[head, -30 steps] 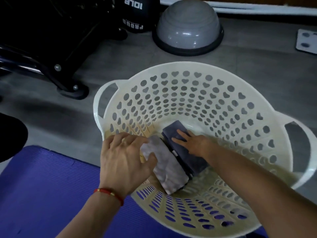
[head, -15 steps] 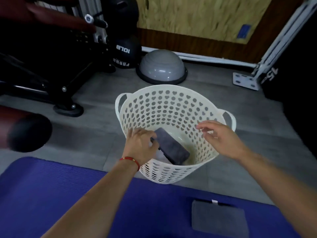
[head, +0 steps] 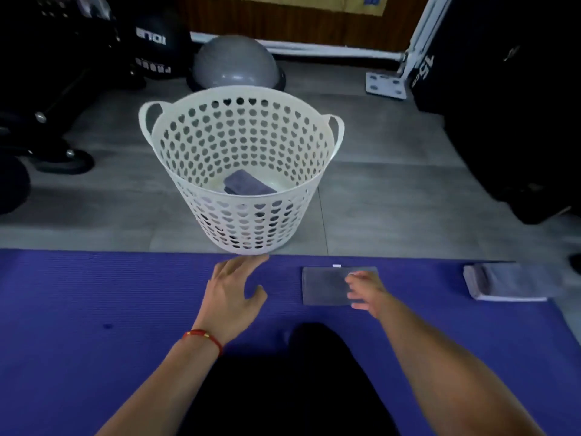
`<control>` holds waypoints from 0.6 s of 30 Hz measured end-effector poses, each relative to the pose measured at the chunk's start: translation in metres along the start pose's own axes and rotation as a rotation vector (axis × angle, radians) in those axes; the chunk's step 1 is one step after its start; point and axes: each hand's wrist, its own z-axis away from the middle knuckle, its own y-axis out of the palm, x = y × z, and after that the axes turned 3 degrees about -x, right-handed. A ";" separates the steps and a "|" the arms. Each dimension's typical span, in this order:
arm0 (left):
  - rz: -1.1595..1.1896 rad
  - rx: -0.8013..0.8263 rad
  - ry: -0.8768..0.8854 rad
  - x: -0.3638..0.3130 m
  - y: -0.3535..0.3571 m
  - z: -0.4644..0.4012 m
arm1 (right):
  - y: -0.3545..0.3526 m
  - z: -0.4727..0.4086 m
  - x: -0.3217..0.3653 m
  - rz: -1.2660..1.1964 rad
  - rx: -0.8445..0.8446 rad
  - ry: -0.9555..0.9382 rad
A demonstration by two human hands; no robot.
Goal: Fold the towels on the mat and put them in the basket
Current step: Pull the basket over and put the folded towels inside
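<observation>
Gym floor, purple ribbed foam mat [head: 94,309] in front. Right hand [head: 364,291], blurred, fingers spread loose over flat grey folded towel [head: 327,286], holding nothing; left hand [head: 232,297] open, empty. White heart-perforated plastic basket [head: 242,143] beyond both hands. Risk: one-handed grab could unfold the towel.

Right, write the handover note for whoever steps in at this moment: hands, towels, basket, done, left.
Left hand: open, fingers spread over the mat, holding nothing.
Right hand: open, blurred, over the flat grey towel; no grip visible.
Basket: on the floor just beyond the mat's far edge, with a folded dark towel inside; anything beneath it can't be made out.
Done: at least one towel folded and in the basket.
Left: the flat towel, plus the stack of towels at the mat's right end.
</observation>
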 end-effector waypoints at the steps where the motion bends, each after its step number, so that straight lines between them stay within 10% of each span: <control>1: -0.015 0.011 -0.007 0.003 0.002 0.002 | 0.006 -0.012 -0.010 -0.116 0.005 0.109; 5: -0.071 0.116 -0.059 0.023 0.014 0.001 | 0.033 -0.058 -0.042 -0.596 -0.183 0.409; 18: -0.129 0.340 -0.224 0.042 0.045 -0.029 | 0.066 -0.101 -0.033 -0.427 -0.449 0.096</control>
